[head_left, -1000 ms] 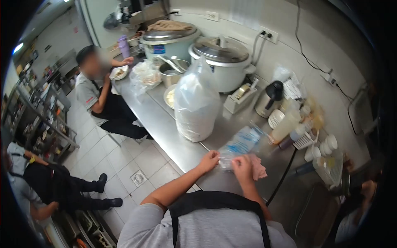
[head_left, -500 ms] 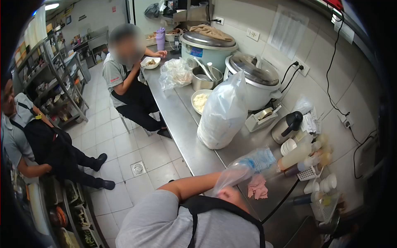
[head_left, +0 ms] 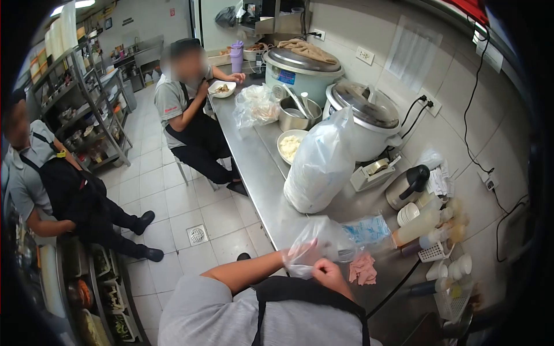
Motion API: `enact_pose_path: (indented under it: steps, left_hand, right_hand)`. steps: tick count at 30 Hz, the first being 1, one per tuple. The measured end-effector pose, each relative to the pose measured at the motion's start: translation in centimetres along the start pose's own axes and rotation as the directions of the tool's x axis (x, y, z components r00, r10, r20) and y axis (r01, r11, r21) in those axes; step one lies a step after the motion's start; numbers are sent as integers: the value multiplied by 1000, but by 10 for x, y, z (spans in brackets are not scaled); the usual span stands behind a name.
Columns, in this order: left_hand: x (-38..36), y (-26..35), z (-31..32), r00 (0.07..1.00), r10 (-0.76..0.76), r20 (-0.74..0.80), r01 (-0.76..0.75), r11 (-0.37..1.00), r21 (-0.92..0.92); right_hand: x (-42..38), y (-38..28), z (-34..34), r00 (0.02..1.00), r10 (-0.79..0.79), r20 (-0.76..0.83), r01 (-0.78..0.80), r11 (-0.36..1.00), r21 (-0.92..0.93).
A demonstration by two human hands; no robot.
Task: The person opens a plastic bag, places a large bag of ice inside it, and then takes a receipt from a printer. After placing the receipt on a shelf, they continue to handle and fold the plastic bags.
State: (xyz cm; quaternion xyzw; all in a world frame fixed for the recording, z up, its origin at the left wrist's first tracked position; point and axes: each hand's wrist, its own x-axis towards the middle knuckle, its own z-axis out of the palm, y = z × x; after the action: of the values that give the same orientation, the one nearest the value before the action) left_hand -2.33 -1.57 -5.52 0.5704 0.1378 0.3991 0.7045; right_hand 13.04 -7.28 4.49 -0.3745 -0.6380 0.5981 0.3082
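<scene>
A thin clear plastic bag (head_left: 329, 233) is bunched over the near part of the steel counter. My left hand (head_left: 301, 251) shows hazily through its film and appears to be inside or behind it; the fingers are too blurred to make out. Close beside it, my right hand (head_left: 330, 274) is closed in a pinch at the bag's near edge. Past the bag lies a flat clear pack with blue print (head_left: 369, 229). A crumpled pink cloth (head_left: 362, 269) rests just right of my right hand.
A tall filled plastic bag (head_left: 320, 164) stands on the steel counter (head_left: 257, 190), near a bowl of pale food (head_left: 288, 147) and two large cookers (head_left: 363, 115). Bottles (head_left: 415, 222) and a thermal jug (head_left: 407, 185) line the wall. One person (head_left: 190, 109) sits eating; another (head_left: 57, 179) is at left.
My left arm has drawn back from its reach across the counter, and the clear bag has bunched nearer my body. My right hand stays close to the bag. The view has shifted slightly.
</scene>
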Motion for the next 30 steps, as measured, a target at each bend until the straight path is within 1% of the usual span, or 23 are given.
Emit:
enact_pose_path:
  steps: [1,2,3,4,5,6,8,9,10,12,13,14,15,16,17,18,19,20,22,25,28,29,30]
  left_hand:
    - [-2,6,10,956,-250,152,293,804,-518]
    - [-5,32,17,963,-222,151,210,974,87]
    - [-5,68,18,965,-197,172,37,755,655]
    - [-5,85,19,960,-189,209,-162,237,958]
    - [-14,1,-8,999,34,-4,-17,584,811]
    - [-18,-5,-17,980,197,20,-129,560,818]
    - [-41,3,-35,867,494,71,-333,467,819]
    - [-43,30,-34,865,500,35,-232,337,913]
    - [-41,67,-26,858,514,2,-119,196,973]
    - [-41,122,-16,905,274,-326,146,520,841]
    - [-39,135,-14,891,209,-403,206,604,770]
    - [-38,148,-11,869,142,-475,265,677,687]
    - [-38,155,-10,853,165,-495,242,716,655]
    - [-37,159,-8,843,97,-530,189,868,459]
    - [-37,163,-6,827,28,-561,115,969,217]
    - [-37,167,-4,807,-41,-589,35,999,-22]
    - [-36,168,-3,803,-109,-586,-66,961,-269]
    - [-36,169,-3,807,-172,-564,-164,853,-495]
    - [-38,166,-7,825,-129,-550,-160,880,-447]
    - [-34,173,-4,835,-59,-547,-125,948,-293]
    - [-29,184,0,856,84,-509,-101,995,-7]
    - [-27,186,0,866,137,-480,-101,990,100]
    - [-28,185,-3,865,139,-482,-152,988,11]
  right_hand:
    - [5,7,10,1000,11,13,-10,997,-82]
    - [9,8,15,995,63,79,-51,989,-141]
    - [15,4,18,983,119,141,-89,975,-203]
    - [20,4,18,964,177,197,-121,956,-266]
    - [24,11,13,965,-82,248,152,947,-281]
    - [25,4,8,990,-78,121,120,911,-394]
    - [23,-10,-2,985,-102,-140,2,813,-583]
    - [17,-7,-10,979,-35,-202,-132,650,-748]
    - [12,-3,-21,961,20,-274,-255,440,-861]
    - [-3,22,-37,894,110,-434,-446,310,-840]
    - [-10,36,-45,849,144,-508,-528,236,-816]
    - [-14,51,-51,862,43,-506,-500,242,-831]
    - [-19,65,-55,866,-57,-497,-470,246,-847]
    - [-25,75,-59,862,-158,-482,-438,247,-864]
    - [-33,83,-64,856,-198,-477,-407,312,-859]
    - [-40,87,-70,848,-239,-473,-369,374,-851]
    - [-41,85,-71,836,-283,-469,-325,433,-840]
    - [-45,81,-71,758,-373,-535,-346,466,-815]
    - [-55,57,-69,555,-526,-645,-371,537,-758]
    - [-64,83,-79,497,-303,-813,-744,334,-579]
    - [-79,111,-97,609,-462,-645,-601,263,-755]
    - [-83,116,-111,598,-456,-659,-555,358,-751]
    - [-85,114,-122,587,-446,-676,-505,451,-736]
